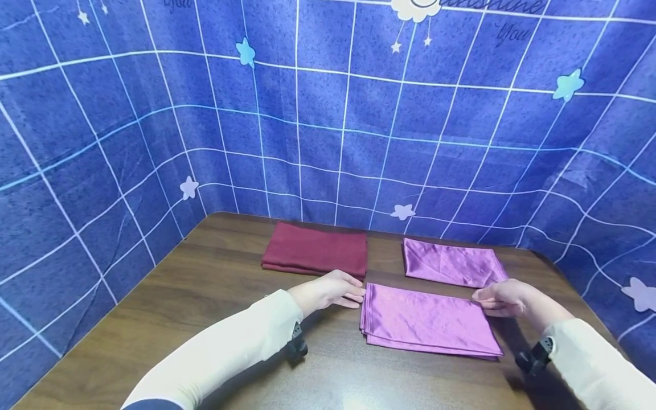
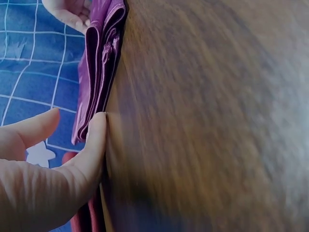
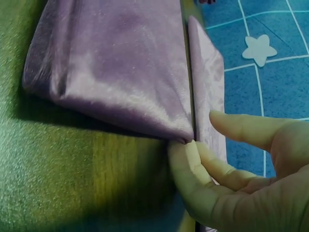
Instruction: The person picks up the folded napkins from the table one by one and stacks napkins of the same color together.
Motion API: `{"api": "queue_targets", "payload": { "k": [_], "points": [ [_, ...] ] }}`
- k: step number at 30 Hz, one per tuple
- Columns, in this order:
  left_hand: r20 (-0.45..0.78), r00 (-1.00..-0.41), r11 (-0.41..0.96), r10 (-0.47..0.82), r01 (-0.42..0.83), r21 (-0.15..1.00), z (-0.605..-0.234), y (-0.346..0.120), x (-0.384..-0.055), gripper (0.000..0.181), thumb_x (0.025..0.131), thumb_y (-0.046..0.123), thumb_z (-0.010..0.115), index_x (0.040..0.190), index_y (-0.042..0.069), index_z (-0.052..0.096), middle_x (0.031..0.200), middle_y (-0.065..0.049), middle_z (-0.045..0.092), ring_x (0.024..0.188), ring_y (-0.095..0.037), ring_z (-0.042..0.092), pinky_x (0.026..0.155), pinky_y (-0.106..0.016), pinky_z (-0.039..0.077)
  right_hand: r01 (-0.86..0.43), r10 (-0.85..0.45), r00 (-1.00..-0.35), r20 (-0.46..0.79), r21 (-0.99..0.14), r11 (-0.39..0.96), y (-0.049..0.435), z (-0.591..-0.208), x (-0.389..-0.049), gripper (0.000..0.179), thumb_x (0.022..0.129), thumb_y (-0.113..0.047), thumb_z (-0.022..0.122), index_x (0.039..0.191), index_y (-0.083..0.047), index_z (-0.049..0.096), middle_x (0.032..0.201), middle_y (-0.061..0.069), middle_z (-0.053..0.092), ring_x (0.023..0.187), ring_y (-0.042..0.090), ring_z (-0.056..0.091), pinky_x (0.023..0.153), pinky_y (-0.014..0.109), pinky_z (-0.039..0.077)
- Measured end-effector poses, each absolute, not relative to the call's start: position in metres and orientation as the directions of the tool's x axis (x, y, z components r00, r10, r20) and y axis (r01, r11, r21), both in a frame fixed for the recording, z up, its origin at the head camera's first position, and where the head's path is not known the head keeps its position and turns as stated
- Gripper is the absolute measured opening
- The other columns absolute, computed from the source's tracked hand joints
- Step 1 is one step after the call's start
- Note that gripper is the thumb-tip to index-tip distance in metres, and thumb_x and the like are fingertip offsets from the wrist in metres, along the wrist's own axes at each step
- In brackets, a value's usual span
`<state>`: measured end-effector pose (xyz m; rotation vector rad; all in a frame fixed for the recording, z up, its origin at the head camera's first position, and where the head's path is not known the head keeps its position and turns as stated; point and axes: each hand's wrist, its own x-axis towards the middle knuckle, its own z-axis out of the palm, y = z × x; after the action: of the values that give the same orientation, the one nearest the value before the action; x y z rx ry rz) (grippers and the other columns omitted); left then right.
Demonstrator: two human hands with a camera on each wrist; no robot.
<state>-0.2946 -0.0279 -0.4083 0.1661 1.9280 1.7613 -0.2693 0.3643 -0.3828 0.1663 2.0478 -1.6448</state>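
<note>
A folded shiny purple cloth [image 1: 430,320] lies flat on the table, its layered edge facing left. My left hand [image 1: 335,289] is at its far left corner, a fingertip touching the folded edge; in the left wrist view the thumb [image 2: 41,126] stands apart from the cloth. At the far right corner is my right hand [image 1: 504,299]. The right wrist view shows its fingertips [image 3: 181,152] against that corner, thumb raised and nothing pinched. Behind lies a second folded purple cloth [image 1: 451,262], partly behind the right hand's fingers. Behind the left hand is a folded dark red cloth [image 1: 318,249].
The brown wooden table [image 1: 205,302] reaches back to a blue curtain [image 1: 328,125] with white grid lines and stars, which hangs along the back and both sides. A small black device [image 1: 296,346] is strapped at the left wrist, another [image 1: 534,357] at the right.
</note>
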Motion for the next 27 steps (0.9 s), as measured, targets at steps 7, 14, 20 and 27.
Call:
{"api": "queue_targets", "payload": {
  "k": [7, 14, 20, 27],
  "points": [
    [-0.29, -0.869, 0.157, 0.402, -0.247, 0.956, -0.408, -0.021, -0.294, 0.037, 0.088, -0.004, 0.064, 0.121, -0.015, 0.053, 0.114, -0.026, 0.065, 0.096, -0.03, 0.067, 0.089, -0.041, 0.057, 0.226, -0.303, -0.885, -0.354, -0.894, 0.387, 0.367, -0.391, -0.271, 0.017, 0.089, 0.002, 0.058, 0.098, -0.005, 0.071, 0.081, -0.013, 0.069, 0.072, -0.001, 0.058, 0.065, 0.015, 0.051],
    [-0.275, -0.889, 0.159, 0.365, -0.232, 0.96, -0.406, -0.015, -0.291, 0.032, 0.085, -0.005, 0.067, 0.114, -0.012, 0.056, 0.098, -0.017, 0.067, 0.088, -0.024, 0.067, 0.086, -0.038, 0.058, 0.163, -0.327, -0.881, -0.343, -0.867, 0.471, 0.366, -0.39, -0.269, 0.018, 0.087, 0.001, 0.062, 0.103, 0.004, 0.07, 0.088, -0.01, 0.068, 0.081, 0.004, 0.06, 0.075, 0.021, 0.054],
    [-0.239, -0.908, 0.161, 0.346, -0.193, 0.968, -0.41, -0.01, -0.29, 0.027, 0.083, -0.008, 0.067, 0.108, -0.013, 0.058, 0.091, -0.011, 0.065, 0.086, -0.022, 0.069, 0.083, -0.035, 0.059, 0.163, -0.317, -0.881, -0.351, -0.854, 0.493, 0.364, -0.388, -0.267, 0.018, 0.089, -0.003, 0.062, 0.104, 0.002, 0.071, 0.087, -0.01, 0.07, 0.081, 0.004, 0.06, 0.076, 0.025, 0.056],
    [-0.222, -0.917, 0.203, 0.332, -0.16, 0.966, -0.413, -0.006, -0.291, 0.025, 0.083, -0.008, 0.067, 0.106, -0.013, 0.059, 0.086, -0.009, 0.064, 0.072, -0.019, 0.065, 0.081, -0.034, 0.06, 0.185, -0.306, -0.872, -0.382, -0.837, 0.515, 0.367, -0.386, -0.265, 0.017, 0.095, -0.012, 0.058, 0.105, -0.004, 0.069, 0.092, -0.008, 0.067, 0.088, 0.011, 0.056, 0.079, 0.036, 0.055]
  ]
}}
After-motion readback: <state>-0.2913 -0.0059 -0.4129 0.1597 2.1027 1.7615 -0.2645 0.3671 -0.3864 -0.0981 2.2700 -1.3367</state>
